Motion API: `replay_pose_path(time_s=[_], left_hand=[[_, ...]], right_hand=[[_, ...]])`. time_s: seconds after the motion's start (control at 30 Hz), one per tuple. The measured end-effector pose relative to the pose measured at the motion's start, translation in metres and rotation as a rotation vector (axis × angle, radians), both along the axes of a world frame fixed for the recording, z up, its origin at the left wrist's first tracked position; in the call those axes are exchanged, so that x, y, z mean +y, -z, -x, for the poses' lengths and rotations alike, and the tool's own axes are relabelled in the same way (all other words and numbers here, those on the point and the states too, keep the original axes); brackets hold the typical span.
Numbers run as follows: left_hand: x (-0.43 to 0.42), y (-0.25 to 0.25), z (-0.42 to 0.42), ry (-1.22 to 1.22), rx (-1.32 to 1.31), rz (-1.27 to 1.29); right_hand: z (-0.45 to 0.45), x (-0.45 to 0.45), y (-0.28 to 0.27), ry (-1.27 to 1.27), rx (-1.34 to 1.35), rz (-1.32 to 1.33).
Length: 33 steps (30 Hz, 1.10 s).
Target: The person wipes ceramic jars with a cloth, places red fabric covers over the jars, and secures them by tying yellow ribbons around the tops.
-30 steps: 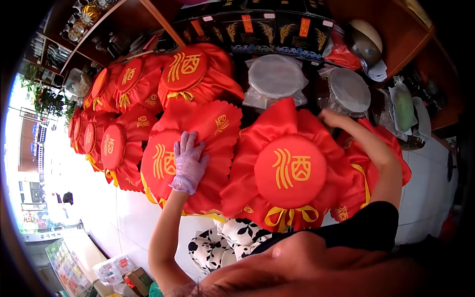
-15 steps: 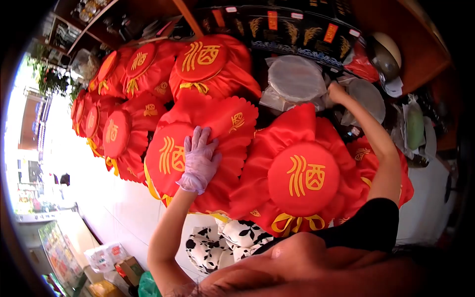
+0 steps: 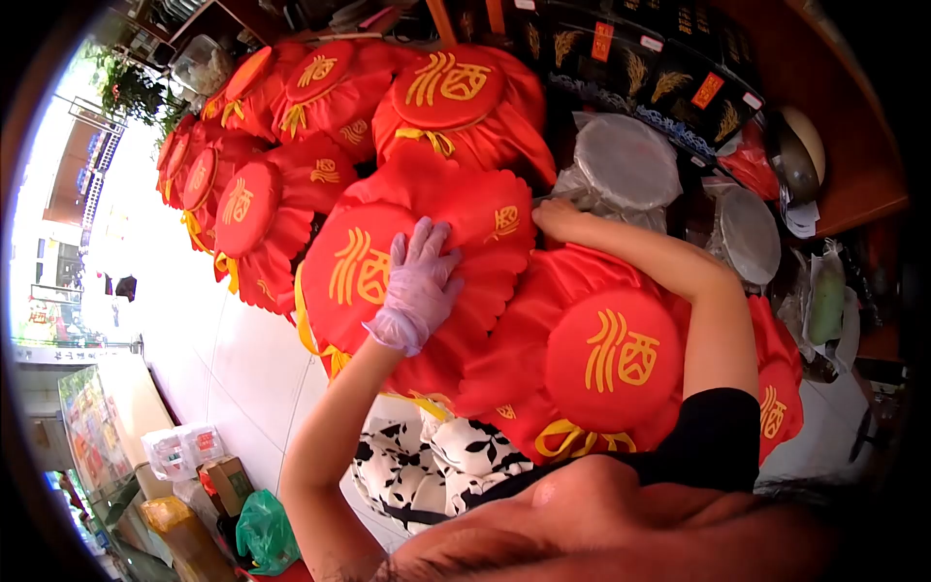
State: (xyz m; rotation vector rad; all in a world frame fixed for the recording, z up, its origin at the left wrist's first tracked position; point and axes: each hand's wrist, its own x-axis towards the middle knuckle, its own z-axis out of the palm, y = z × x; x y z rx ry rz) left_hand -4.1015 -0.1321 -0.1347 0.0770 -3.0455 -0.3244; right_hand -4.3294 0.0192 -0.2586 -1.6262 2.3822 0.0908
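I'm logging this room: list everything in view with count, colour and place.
Cloth covers: about ten, red with gold characters, middle and upper left
Ribbons: several, yellow, around covers
Wrapped tops: at least two, greyish, right of centre
Cartons: several, black, back
Bags: two, red and green, back right and lower left
Wooden shelf: one, brown, upper right
Plants: uncounted, green, upper left
Package: one, white, lower left
Boxes: at least two, brown, lower left
Floor: one, white, left
Left hand: one, purple-gloved, on a cover
Right hand: one, bare, at that cover's edge

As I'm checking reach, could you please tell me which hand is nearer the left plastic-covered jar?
Right: the right hand is close beside that jar; the left hand lies farther off, on a red cloth cover.
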Motion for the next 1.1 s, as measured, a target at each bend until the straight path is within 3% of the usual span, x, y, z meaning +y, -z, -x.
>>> replay_pose_path(time_s=[0.1,0.13,0.2,0.3,0.33,0.4,0.5,0.67,0.7,0.73,0.77,0.8,0.87,0.9,0.97,1.0,1.07,1.1], left_hand=[[-0.002,0.001,0.000,-0.007,-0.010,-0.021],[-0.002,0.002,0.000,-0.007,-0.002,-0.025],[-0.002,0.003,0.000,-0.017,0.006,-0.039],[-0.004,0.004,0.000,-0.021,0.010,-0.047],[-0.004,0.004,0.001,-0.017,0.008,-0.049],[-0.004,0.004,0.000,-0.017,0.001,-0.049],[-0.006,0.003,0.001,-0.014,0.028,-0.060],[-0.004,0.002,0.001,-0.019,-0.001,-0.060],[-0.004,0.003,0.000,-0.008,0.006,-0.058],[-0.004,0.005,0.000,-0.007,0.021,-0.051],[-0.004,0.004,0.000,-0.006,0.038,-0.046],[-0.004,0.003,0.000,0.003,0.050,-0.044],[-0.003,0.000,0.000,-0.008,0.001,-0.029],[-0.003,0.000,0.001,0.013,0.022,-0.025],[-0.002,0.002,0.001,-0.001,0.033,-0.022],[-0.002,0.002,0.002,-0.005,0.035,-0.015],[-0.002,0.003,0.001,0.007,0.053,-0.009],[-0.001,0.004,0.000,0.003,0.064,-0.008]], right_hand=[[0.049,-0.027,-0.027,0.233,0.082,0.123],[0.132,-0.022,0.038,0.020,0.506,0.265],[0.162,-0.021,-0.043,0.515,0.393,0.332],[0.197,-0.010,-0.079,0.470,0.359,0.576],[0.198,-0.011,-0.075,0.468,0.354,0.571],[0.197,-0.017,-0.053,0.510,0.351,-0.024],[0.175,-0.025,-0.020,0.678,0.294,0.036],[0.092,-0.038,-0.019,0.146,0.405,-0.173],[0.067,-0.031,0.000,0.102,0.486,-0.049],[0.041,-0.022,-0.001,0.003,0.520,-0.099],[0.024,-0.023,0.009,0.033,0.367,-0.192],[0.010,-0.017,0.046,0.286,0.004,0.092],[-0.012,-0.002,0.050,0.314,-0.405,0.094],[-0.013,-0.001,0.020,0.094,-0.424,-0.190],[0.010,-0.002,0.014,-0.070,-0.694,0.091],[0.030,-0.004,-0.003,-0.059,-0.538,0.024],[0.078,0.007,-0.032,-0.179,-0.314,0.617],[0.091,0.014,-0.059,0.185,-0.167,0.807]])
